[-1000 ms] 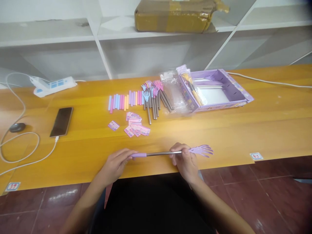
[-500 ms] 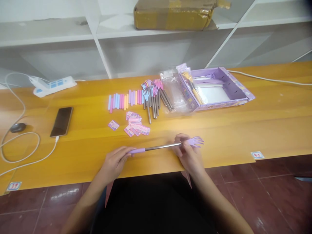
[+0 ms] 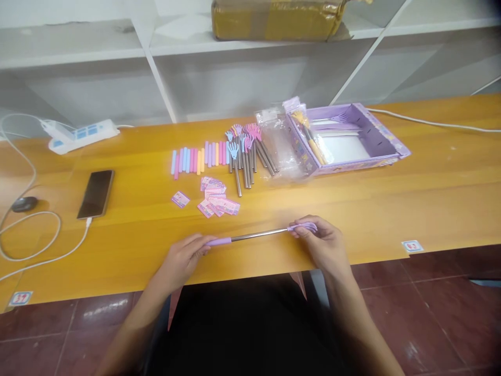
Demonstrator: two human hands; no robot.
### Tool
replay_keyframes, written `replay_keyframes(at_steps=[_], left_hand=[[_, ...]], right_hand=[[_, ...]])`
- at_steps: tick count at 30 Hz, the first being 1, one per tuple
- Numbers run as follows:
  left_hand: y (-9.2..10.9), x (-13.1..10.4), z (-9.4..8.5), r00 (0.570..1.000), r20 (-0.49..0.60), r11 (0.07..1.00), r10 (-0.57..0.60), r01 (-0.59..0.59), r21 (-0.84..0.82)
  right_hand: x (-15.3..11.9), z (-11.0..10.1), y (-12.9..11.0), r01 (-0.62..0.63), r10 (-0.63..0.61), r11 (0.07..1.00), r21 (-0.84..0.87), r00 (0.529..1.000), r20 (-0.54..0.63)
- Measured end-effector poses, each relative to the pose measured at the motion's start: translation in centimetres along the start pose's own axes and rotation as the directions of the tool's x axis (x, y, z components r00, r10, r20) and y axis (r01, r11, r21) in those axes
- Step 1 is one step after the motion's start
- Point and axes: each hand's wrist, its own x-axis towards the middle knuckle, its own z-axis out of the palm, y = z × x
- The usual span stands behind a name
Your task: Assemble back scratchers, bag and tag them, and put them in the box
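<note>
A purple back scratcher (image 3: pixel 258 234) with a metal rod is stretched out level above the table's front part. My left hand (image 3: pixel 183 259) is closed around the end of its purple handle sleeve. At the other end, my right hand (image 3: pixel 323 240) pinches the purple hand-shaped head, with some of its prongs hidden by the fingers. Behind it lie several other back scratchers (image 3: pixel 245 156) with blue, pink and purple heads and bare metal rods. Left of them, coloured sleeves (image 3: pixel 195 159) lie in a row. Small printed cards (image 3: pixel 217 198) are piled in front.
A purple display box (image 3: pixel 360 162) stands at the back right, a bagged yellow back scratcher (image 3: pixel 309 138) leaning in it. Clear plastic bags (image 3: pixel 274 136) lie beside it. At left are a phone (image 3: pixel 96 194) on a cable, a power strip (image 3: pixel 84 137) and a black round object (image 3: pixel 24 204).
My right hand has shifted from the rod near the head to the right, onto the head itself. The head has turned. My left hand stays on the handle.
</note>
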Motion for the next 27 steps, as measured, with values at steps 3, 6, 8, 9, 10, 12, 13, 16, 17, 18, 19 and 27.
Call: replay_keyframes(at_steps=[3,6,8,9,10,12,13,16,17,18,19,27], left_hand=[[0.1,-0.1,0.3,0.998,0.056,0.999,0.034,-0.033,-0.005],[0.3,0.0,0.5,0.997,0.068,0.999,0.040,-0.040,0.004],[0.4,0.1,0.5,0.997,0.055,0.999,0.047,-0.048,0.008],[0.5,0.1,0.5,0.997,0.051,0.998,0.055,-0.055,0.009],[0.5,0.1,0.5,0.997,0.046,0.998,0.065,-0.065,0.009],[0.6,0.1,0.5,0.995,0.041,0.996,0.087,-0.088,0.005],[0.6,0.1,0.6,0.994,0.042,0.995,0.097,-0.097,0.001],[0.6,0.0,0.7,0.992,0.047,0.993,0.118,-0.118,-0.006],[0.7,0.0,0.7,0.991,0.045,0.992,0.126,-0.126,-0.003],[0.7,0.0,0.8,0.991,0.042,0.991,0.130,-0.131,0.004],[0.7,0.0,0.8,0.990,0.039,0.991,0.135,-0.135,0.011],[0.4,0.1,0.4,0.992,0.063,0.994,0.105,-0.107,0.021]], right_hand=[[-0.3,0.8,-0.6,-0.001,0.003,1.000,-0.013,0.995,0.101],[-0.7,1.9,-1.4,0.021,-0.020,1.000,-0.007,0.986,0.168],[-1.1,2.5,-1.9,0.034,-0.032,0.999,-0.005,0.981,0.192],[-1.3,2.8,-2.1,0.038,-0.036,0.999,-0.007,0.978,0.204],[-1.5,3.1,-2.2,0.043,-0.040,0.999,-0.011,0.976,0.216],[-2.0,3.5,-2.4,0.058,-0.051,0.998,-0.023,0.969,0.240],[-2.2,3.8,-2.4,0.068,-0.059,0.997,-0.027,0.966,0.251],[-2.8,4.5,-2.3,0.107,-0.092,0.993,-0.040,0.957,0.277],[-2.9,4.8,-2.3,0.121,-0.103,0.991,-0.048,0.954,0.282],[-3.0,5.0,-2.3,0.134,-0.113,0.989,-0.058,0.952,0.285],[-3.1,5.2,-2.3,0.144,-0.120,0.987,-0.067,0.951,0.286],[-2.8,5.5,-2.2,0.192,-0.151,0.977,-0.096,0.932,0.329]])
